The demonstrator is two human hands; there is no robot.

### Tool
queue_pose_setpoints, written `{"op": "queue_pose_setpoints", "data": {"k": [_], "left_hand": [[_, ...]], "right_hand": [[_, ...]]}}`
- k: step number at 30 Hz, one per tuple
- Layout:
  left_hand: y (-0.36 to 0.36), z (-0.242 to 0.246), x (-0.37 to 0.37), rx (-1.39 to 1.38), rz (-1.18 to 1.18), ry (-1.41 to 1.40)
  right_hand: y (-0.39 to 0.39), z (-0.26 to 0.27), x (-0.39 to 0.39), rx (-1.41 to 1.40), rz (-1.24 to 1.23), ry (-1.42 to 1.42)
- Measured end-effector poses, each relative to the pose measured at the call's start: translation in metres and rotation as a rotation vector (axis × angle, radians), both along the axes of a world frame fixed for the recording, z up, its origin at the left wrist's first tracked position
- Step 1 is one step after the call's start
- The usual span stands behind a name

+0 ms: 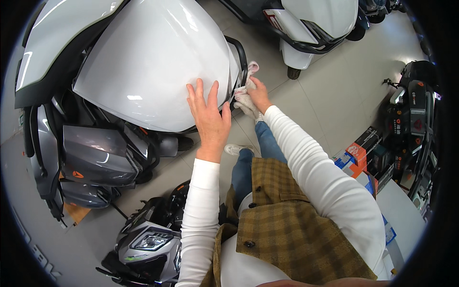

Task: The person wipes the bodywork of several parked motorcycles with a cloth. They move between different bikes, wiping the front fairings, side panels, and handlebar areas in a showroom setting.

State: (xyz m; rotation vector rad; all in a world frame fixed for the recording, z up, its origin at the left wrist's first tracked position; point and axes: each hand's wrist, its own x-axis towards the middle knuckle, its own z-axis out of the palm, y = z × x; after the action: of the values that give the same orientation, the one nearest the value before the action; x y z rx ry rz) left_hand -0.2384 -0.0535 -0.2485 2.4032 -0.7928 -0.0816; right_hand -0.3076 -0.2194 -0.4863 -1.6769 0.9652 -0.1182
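A pale cloth [245,97] is bunched in my right hand [259,94], with one end sticking up past the fingers. I hold it against the edge of a glossy white vehicle body [154,68], beside its black tubular bumper bar [241,53]. My left hand [211,120] lies with fingers spread on or just over the white panel near that same edge; whether the palm touches cannot be told. Nothing is in the left hand. The cloth hides part of the dark trim under the bar.
Another white vehicle [319,21] with a black bumper bar stands ahead. Grey vehicles [96,154] and a silver-and-black scooter [150,244] are on the left. Product boxes [362,147] sit by a white table [401,215] at right, near more scooters [416,107]. Tiled floor [308,100] runs between.
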Motion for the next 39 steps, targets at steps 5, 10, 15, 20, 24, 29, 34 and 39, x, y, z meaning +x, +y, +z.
{"op": "queue_pose_setpoints", "data": {"k": [5,10,15,20,24,29,34,39], "left_hand": [[0.000,-0.005,-0.001,0.068,0.012,0.026],[-0.003,-0.008,-0.002,0.098,0.012,0.021],[-0.002,-0.004,-0.002,0.109,0.008,0.027],[-0.009,0.004,-0.007,0.077,0.022,0.038],[-0.021,0.004,-0.016,-0.021,-0.002,0.083],[-0.031,-0.006,-0.024,-0.003,0.001,0.115],[-0.036,-0.015,-0.027,0.045,0.039,0.141],[-0.033,-0.011,-0.028,-0.011,0.072,0.157]], "right_hand": [[0.024,-0.013,-0.014,-0.075,0.035,0.043],[0.101,-0.007,-0.052,0.455,-0.099,0.122],[0.160,0.039,-0.073,0.775,0.433,0.151],[0.087,0.077,-0.042,0.395,0.454,0.019],[-0.016,0.083,-0.023,-0.082,0.184,-0.050],[-0.135,0.073,0.015,-0.615,-0.053,-0.142],[-0.178,0.017,0.026,-0.799,0.205,0.162],[-0.123,-0.014,-0.006,-0.156,0.409,0.338]]}}
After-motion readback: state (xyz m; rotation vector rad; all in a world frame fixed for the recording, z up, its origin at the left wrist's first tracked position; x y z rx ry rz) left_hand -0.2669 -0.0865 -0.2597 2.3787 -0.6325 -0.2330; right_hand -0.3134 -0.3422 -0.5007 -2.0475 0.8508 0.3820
